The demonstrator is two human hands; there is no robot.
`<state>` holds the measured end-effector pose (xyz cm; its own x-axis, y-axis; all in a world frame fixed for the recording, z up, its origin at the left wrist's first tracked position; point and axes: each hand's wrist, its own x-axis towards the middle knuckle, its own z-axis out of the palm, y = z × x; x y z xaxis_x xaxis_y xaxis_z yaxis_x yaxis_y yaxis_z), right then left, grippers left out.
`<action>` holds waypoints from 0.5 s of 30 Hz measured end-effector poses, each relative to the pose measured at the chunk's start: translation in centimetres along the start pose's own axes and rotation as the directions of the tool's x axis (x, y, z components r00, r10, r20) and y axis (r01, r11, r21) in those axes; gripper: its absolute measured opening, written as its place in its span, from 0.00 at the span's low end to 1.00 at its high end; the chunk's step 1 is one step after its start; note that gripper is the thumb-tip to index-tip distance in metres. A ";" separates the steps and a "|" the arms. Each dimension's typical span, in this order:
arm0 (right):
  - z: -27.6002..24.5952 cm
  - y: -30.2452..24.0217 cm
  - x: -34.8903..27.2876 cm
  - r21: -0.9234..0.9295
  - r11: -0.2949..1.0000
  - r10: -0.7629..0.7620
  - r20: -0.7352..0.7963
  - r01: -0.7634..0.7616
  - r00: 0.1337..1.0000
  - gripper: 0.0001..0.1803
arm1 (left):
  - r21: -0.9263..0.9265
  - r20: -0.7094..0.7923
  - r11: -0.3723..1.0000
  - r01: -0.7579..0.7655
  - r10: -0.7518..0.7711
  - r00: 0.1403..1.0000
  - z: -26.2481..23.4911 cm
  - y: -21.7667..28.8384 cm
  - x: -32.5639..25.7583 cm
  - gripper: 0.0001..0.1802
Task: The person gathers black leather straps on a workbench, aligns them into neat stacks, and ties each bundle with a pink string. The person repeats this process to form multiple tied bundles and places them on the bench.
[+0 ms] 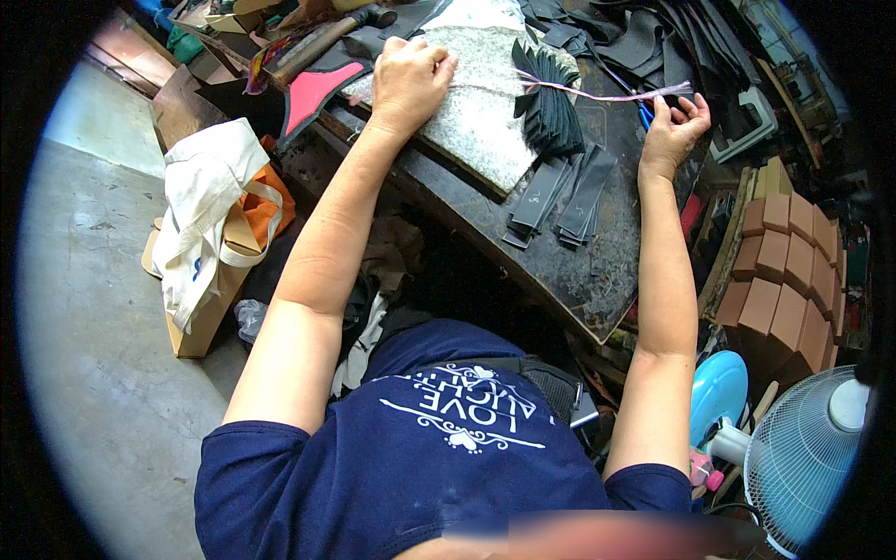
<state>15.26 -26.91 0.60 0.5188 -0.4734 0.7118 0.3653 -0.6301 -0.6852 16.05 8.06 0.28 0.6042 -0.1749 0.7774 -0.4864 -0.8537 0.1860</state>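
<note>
A fanned bundle of dark pieces [551, 107] lies at the right side of a pale speckled board [481, 140] on the worktable. Around its middle goes a thin pink string [607, 98]. My right hand [674, 140], right of the bundle, pinches the string close to its frayed end. The other stretch of string runs left across the board to my left hand [408, 89], whose fingers are curled closed over it; the end there is hidden. Two small stacks of flat dark strips, one nearer [537, 201] and one beside it [588, 194], rest below the bundle.
A hammer [322, 47] and a pink dark-edged piece [317, 93] lie left of the board. Blue handles [645, 115] show beside my right hand. Dark sheets [625, 42] pile up behind. Brown blocks [784, 271] and a fan [812, 448] stand right; a white cloth bag [210, 187] is left.
</note>
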 end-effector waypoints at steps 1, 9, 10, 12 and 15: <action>-0.1 -0.1 0.1 -0.014 0.999 -0.031 -0.021 0.031 0.999 0.38 | 0.013 -0.026 0.999 0.041 -0.041 0.999 0.0 -0.1 -0.1 0.09; -0.5 0.9 0.8 0.104 0.994 -0.015 -0.159 0.032 0.987 0.35 | -0.049 -0.277 0.990 0.136 -0.144 0.950 -0.6 -0.2 -0.3 0.14; -0.5 1.1 0.8 0.093 0.996 0.008 -0.153 0.007 0.988 0.35 | -0.072 -0.333 0.989 0.127 -0.144 0.932 -0.8 -0.2 -0.3 0.14; -0.5 1.5 0.8 0.068 0.998 0.016 -0.132 -0.008 0.991 0.34 | -0.101 -0.408 0.987 0.122 -0.153 0.900 -1.3 -0.1 -0.5 0.14; -0.2 1.9 1.0 0.084 0.996 -0.007 -0.102 0.016 0.995 0.33 | -0.163 -0.451 0.984 0.068 -0.136 0.882 -2.3 -0.1 -1.0 0.12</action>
<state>16.30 -28.67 0.07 0.4347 -0.5289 0.7289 0.4374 -0.5835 -0.6842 14.08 9.43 0.89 0.3140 0.1831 0.9316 -0.5400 -0.7726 0.3339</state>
